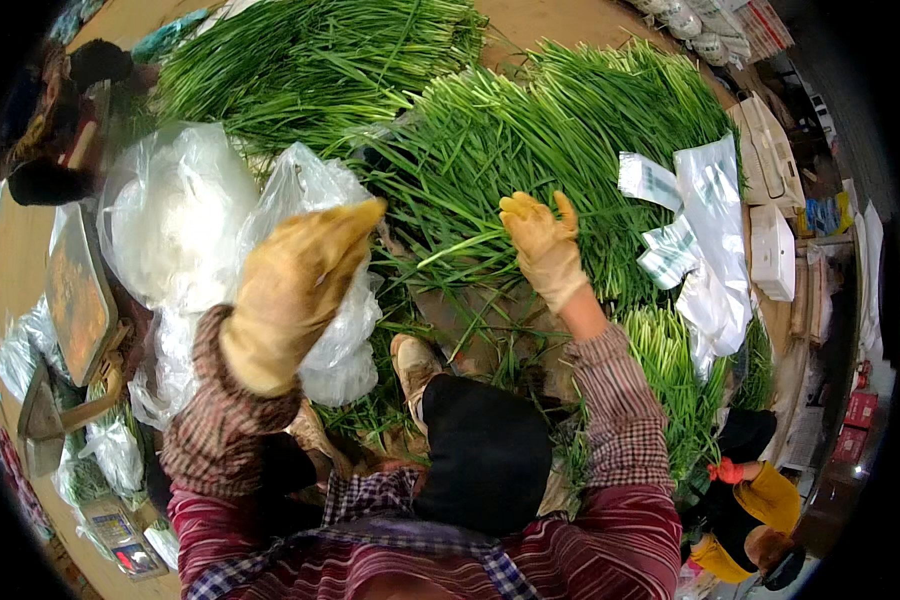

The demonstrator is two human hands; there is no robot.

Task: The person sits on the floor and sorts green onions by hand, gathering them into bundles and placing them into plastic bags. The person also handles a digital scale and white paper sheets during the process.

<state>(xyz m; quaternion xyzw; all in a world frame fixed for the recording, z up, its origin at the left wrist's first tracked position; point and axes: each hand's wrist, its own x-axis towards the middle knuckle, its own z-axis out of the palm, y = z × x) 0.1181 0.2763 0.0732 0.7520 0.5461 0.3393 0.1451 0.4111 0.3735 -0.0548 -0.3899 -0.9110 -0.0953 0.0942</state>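
Note:
My left hand (300,292), in a tan work glove blurred by motion, is raised over clear plastic bags (315,180). Its fingers lie together, pointing up and right; whether they hold anything is hidden. My right hand (544,247), gloved in the same way, hovers at the near edge of a heap of garlic chives (510,150). Its fingers are curled around a pale green stalk (457,247) that sticks out to the left, while one finger stands apart. White printed plastic strips (712,225) lie on the heap's right side.
A second chive heap (322,67) lies farther off. To the left are a scale with a metal pan (82,292) and a full clear bag (180,217). One person in yellow sleeves (765,495) works at lower right, another (60,127) at upper left. My shoe (415,367) stands among loose leaves.

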